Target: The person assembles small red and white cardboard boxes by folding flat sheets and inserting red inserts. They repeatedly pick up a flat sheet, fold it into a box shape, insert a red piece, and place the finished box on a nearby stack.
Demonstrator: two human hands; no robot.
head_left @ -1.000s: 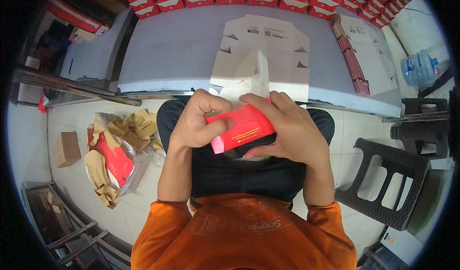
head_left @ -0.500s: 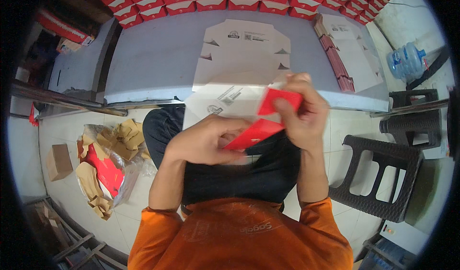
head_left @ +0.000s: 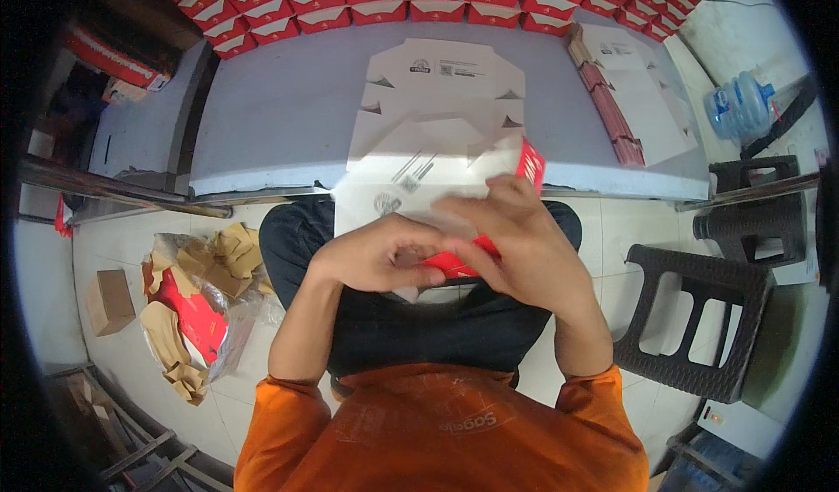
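Note:
Over my lap is a partly folded carton (head_left: pixel 367 197), white inside with red outer sides. My left hand (head_left: pixel 380 252) is closed on its near left corner, thumb near the red edge. My right hand (head_left: pixel 529 252) bends over the near right part, its thumb at the red flap (head_left: pixel 459 265) and its fingers across the white panel. The far right red side flap (head_left: pixel 530 162) stands up beyond my right fingers. Beneath the carton's far end, a flat white carton blank (head_left: pixel 441 81) lies on the grey table (head_left: pixel 271 116).
Rows of folded red-and-white boxes (head_left: pixel 376 11) line the table's back. A stack of flat cartons (head_left: pixel 651 99) lies at right. Dark stools (head_left: pixel 690 317) and a blue water jug (head_left: pixel 738 107) stand right; torn brown paper (head_left: pixel 232 256) and a small brown box (head_left: pixel 109 302) lie left.
My right hand has come down and left from the raised red side flap to the near edge. The right flap now leans outward. My left hand keeps its grip on the near left corner.

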